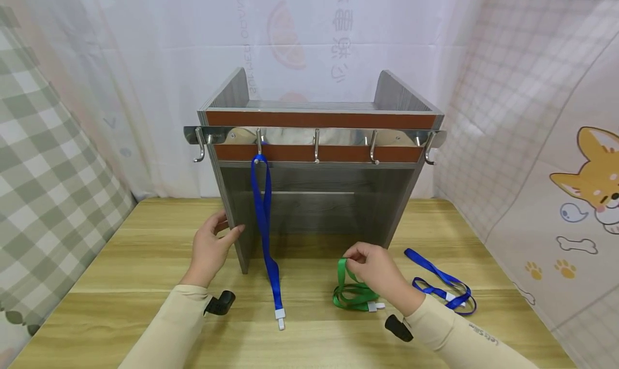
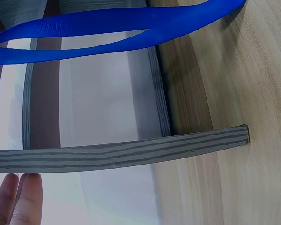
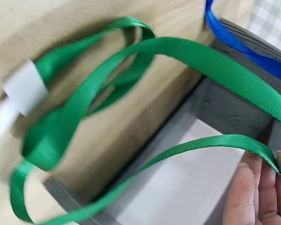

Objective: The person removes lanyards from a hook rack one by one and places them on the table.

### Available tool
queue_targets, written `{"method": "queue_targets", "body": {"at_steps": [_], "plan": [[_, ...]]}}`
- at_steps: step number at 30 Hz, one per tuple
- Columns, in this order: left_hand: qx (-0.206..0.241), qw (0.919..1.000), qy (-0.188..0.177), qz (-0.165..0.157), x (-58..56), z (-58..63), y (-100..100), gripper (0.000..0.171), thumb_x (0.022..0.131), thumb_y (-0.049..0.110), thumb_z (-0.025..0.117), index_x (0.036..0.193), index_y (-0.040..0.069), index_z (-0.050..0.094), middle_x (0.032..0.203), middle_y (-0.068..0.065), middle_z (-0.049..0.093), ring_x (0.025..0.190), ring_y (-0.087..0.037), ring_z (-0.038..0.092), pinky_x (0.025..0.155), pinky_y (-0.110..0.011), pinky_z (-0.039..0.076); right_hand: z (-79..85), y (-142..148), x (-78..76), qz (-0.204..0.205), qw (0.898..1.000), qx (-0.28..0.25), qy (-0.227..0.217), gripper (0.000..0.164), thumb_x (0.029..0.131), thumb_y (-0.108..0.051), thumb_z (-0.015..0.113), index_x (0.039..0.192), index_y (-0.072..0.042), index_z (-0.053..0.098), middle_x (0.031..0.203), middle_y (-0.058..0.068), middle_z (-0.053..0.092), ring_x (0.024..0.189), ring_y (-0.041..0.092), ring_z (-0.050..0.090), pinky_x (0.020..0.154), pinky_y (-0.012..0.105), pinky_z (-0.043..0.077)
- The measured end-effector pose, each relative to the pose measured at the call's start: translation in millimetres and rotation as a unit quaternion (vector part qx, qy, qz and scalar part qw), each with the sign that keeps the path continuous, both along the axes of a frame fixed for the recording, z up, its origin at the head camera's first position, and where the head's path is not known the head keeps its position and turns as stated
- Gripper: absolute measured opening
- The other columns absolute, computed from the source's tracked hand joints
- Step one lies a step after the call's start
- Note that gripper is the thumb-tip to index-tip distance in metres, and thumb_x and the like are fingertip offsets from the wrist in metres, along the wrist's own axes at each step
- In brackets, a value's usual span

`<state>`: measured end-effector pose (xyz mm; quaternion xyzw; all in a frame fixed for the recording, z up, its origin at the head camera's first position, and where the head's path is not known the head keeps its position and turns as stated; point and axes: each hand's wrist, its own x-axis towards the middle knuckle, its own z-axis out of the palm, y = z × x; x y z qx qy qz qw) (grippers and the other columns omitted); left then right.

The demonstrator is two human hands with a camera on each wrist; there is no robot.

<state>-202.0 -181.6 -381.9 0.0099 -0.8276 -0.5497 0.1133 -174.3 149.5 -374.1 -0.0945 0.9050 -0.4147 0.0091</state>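
Note:
My right hand (image 1: 374, 267) pinches the loop end of a green lanyard (image 1: 355, 299) between thumb and fingers. The rest of that lanyard lies loosely coiled on the table, its white clip (image 3: 25, 89) lowest. My left hand (image 1: 211, 251) rests against the left side panel (image 2: 122, 152) of a grey wooden rack, fingertips on the panel's outer face and thumb at its front edge. From the second hook (image 1: 259, 143) of the metal hook rail hangs a blue lanyard (image 1: 263, 208), its white clip down over the table. Another blue lanyard (image 1: 442, 286) lies on the table, right of my right hand.
The hook rail (image 1: 290, 136) runs across the rack's front, with several hooks sticking out, the outer ones beyond the side panels. A wooden table (image 1: 121, 283) carries the rack. Checked cloth (image 1: 43, 122) hangs at the left, patterned cloth (image 1: 541, 159) at the right.

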Motion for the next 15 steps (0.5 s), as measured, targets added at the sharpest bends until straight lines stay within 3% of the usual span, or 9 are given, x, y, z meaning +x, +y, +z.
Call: {"method": "queue_targets", "body": {"at_steps": [6, 15], "plan": [[0.001, 1.0000, 0.001, -0.001, -0.5, 0.1, 1, 0.046, 0.093, 0.014, 0.066, 0.135, 0.003, 0.050, 0.136, -0.015, 0.052, 0.125, -0.029, 0.050, 0.097, -0.045, 0.048, -20.7, 11, -7.9, -0.019, 1.000, -0.007, -0.014, 0.008, 0.088, -0.003, 0.064, 0.092, -0.006, 0.070, 0.083, 0.001, 0.066, 0.070, 0.012, 0.059, 0.060, 0.026, 0.051], [-0.003, 1.0000, -0.005, -0.002, -0.2, -0.3, -1, 0.048, 0.093, 0.015, 0.066, 0.136, 0.003, 0.049, 0.136, -0.015, 0.052, 0.126, -0.029, 0.050, 0.097, -0.046, 0.048, -41.1, 26, -12.3, -0.026, 0.999, 0.037, -0.003, 0.008, 0.087, -0.005, 0.063, 0.092, -0.003, 0.070, 0.080, 0.002, 0.065, 0.070, 0.014, 0.057, 0.061, 0.030, 0.049]]}}
